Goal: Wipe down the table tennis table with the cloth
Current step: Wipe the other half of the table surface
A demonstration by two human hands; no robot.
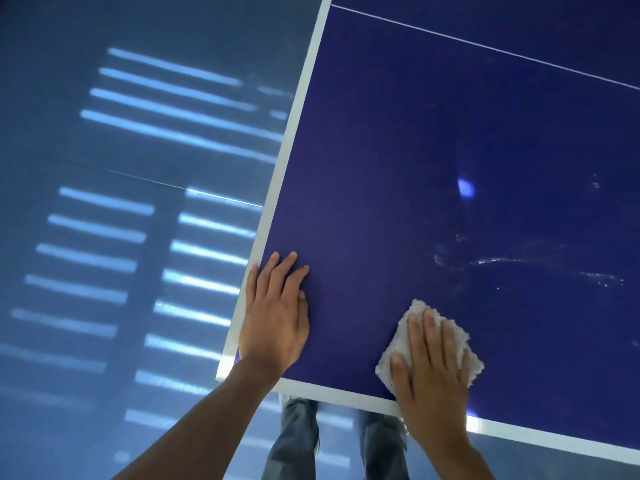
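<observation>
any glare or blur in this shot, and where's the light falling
Head view: striped light bars fall on the floor left of the table; a small glare spot sits on the blue top, and the white edge flares beside the right hand; streaky smears catch light beyond the cloth; the jeans below look blurred.

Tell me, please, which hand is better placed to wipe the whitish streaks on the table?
Right. The right hand presses flat on the cloth, and the whitish streaks lie just beyond it on the table. The left hand rests bare near the corner, farther from them.
</observation>
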